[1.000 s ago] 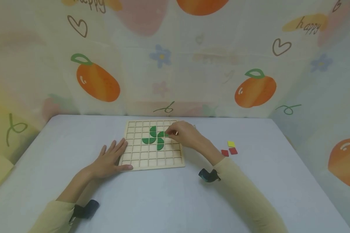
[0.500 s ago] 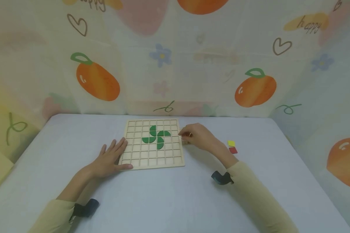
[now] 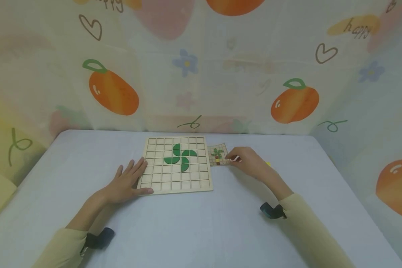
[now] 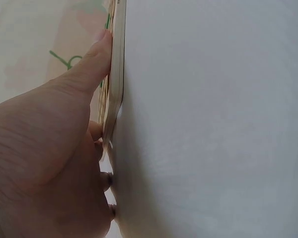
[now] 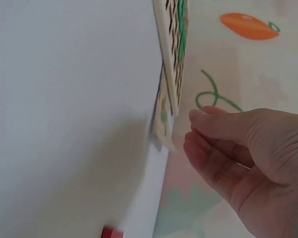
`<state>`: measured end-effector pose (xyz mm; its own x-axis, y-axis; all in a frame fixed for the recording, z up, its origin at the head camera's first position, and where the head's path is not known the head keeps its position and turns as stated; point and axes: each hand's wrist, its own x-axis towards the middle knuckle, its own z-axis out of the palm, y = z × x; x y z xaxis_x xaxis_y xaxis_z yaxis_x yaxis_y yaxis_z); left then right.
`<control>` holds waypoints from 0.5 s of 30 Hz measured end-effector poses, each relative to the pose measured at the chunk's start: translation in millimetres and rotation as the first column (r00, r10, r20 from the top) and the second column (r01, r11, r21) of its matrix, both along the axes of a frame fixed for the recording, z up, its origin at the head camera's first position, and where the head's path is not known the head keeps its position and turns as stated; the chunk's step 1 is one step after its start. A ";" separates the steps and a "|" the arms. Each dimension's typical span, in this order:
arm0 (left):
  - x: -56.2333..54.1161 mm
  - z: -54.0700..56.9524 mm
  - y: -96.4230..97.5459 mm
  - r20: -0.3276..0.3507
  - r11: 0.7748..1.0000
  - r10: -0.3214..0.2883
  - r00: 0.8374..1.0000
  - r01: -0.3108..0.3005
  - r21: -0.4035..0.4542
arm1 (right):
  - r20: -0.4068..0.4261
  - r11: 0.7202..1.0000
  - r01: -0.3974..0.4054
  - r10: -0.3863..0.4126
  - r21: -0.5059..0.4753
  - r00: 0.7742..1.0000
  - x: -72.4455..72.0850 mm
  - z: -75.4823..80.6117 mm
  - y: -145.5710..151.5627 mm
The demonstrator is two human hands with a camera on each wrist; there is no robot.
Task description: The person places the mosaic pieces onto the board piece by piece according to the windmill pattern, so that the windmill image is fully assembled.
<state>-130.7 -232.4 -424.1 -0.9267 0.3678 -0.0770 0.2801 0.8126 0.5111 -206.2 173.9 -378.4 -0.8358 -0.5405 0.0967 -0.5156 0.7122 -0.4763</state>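
A pale wooden grid board (image 3: 174,182) lies on the white table, with several green quarter-round pieces (image 3: 189,153) set in its cells as a pinwheel. My left hand (image 3: 122,188) rests at its left side, fingers spread along the edge and thumb over the near corner; the left wrist view shows this thumb (image 4: 84,69) on the rim. To the board's right lies a small pattern card (image 3: 213,149) printed with a green pinwheel and a red and yellow stem. Above the card's right edge hovers my right hand (image 3: 249,160), its fingers loosely bent, nothing visible between them.
Behind the right wrist a yellow tile (image 3: 268,163) peeks out, while the right wrist view shows a red tile (image 5: 111,232) on the table. A printed curtain (image 3: 201,93) hangs behind the table's far edge.
My right hand has drawn back rightward from the green piece on the board's right side, leaving it in place. The pattern card has come into sight. My left hand stays put.
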 end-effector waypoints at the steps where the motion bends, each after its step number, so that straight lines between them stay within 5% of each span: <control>1: 0.1 0.4 -0.1 0.000 1.000 0.000 1.000 0.000 0.000 | 0.009 1.000 0.005 -0.005 -0.001 1.000 0.8 -0.4 4.8; 15: 0.1 2.6 1.7 0.005 1.000 -0.004 1.000 0.004 -0.009 | 0.164 0.990 0.112 -0.125 0.087 0.978 15.5 0.8 55.2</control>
